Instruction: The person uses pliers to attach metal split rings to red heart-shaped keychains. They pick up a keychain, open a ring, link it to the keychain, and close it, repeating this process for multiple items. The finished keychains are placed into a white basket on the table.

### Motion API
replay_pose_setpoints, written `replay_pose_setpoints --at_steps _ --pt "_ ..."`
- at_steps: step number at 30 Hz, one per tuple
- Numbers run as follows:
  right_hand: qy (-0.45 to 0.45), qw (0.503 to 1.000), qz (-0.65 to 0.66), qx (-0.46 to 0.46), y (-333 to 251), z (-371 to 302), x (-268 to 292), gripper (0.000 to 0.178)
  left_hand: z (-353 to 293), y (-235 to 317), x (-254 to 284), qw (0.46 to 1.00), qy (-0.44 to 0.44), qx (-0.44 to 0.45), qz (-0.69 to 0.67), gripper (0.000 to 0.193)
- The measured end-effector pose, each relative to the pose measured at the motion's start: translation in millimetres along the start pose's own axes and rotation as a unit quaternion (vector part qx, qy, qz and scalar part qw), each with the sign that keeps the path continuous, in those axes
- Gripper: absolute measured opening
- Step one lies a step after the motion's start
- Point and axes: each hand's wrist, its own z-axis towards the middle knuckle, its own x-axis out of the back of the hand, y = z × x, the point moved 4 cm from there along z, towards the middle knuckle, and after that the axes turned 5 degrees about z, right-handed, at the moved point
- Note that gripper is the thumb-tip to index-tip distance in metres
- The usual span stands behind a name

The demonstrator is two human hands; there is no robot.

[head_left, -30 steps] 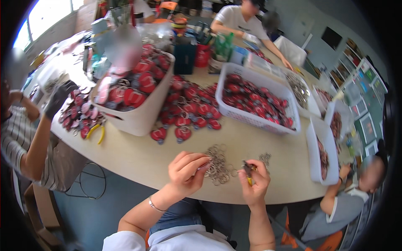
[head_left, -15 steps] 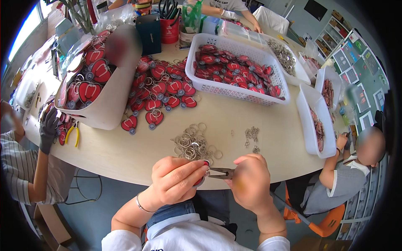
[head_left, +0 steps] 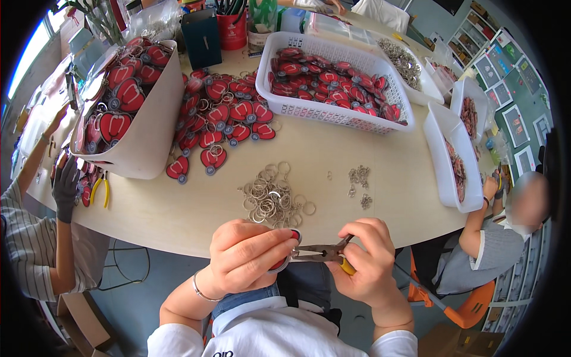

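Note:
Between the fingers of my left hand [head_left: 247,253] is a red key-ring charm [head_left: 296,235] with a grey rim, mostly hidden behind those fingers. My right hand [head_left: 369,253] is closed on a pair of pliers [head_left: 324,253] with a yellow handle. The plier tips meet a small metal piece at the charm's edge; its exact shape is too small to tell. Beyond my left hand lies a heap of split rings [head_left: 269,196]. Small metal links [head_left: 358,175] lie in little piles beyond my right hand.
Red charms [head_left: 215,113] are spread on the table beside a full cream bin [head_left: 146,140]. A white basket [head_left: 333,122] holds more of them. White trays [head_left: 455,154] stand to the right. Two people sit at the sides, one with a gloved hand [head_left: 65,190] near yellow-handled pliers [head_left: 101,190].
My right hand has turned, so the pliers' yellow handle and pivot now show. Its fingers have shifted on the handles. My left hand still holds the charm. The whole view has shifted slightly.

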Motion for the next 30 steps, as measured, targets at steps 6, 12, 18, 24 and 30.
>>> replay_pose_setpoints --at_steps 6,12,18,24,30 --pt "-0.009 1.000 -0.001 0.001 -4.5 -2.3 2.9 0.026 -0.1 1.4 0.8 1.000 -0.002 0.003 -0.010 0.036" --pt "-0.015 0.999 -0.046 0.024 -13.4 -4.4 4.6 0.027 0.0 1.7 1.9 1.000 0.009 0.007 -0.018 0.035" --pt "-0.016 0.994 -0.098 0.048 -21.0 -3.0 6.8 0.027 2.1 0.8 3.5 1.000 0.008 -0.004 -0.014 0.034" --pt "-0.031 0.990 -0.122 0.057 -28.8 -0.5 10.4 0.027 6.2 -0.3 5.3 1.000 0.012 -0.027 0.009 0.033" --pt "-0.044 0.991 -0.113 0.056 -26.4 -2.4 8.8 0.027 7.8 1.3 8.7 0.999 0.011 -0.029 0.016 0.033"
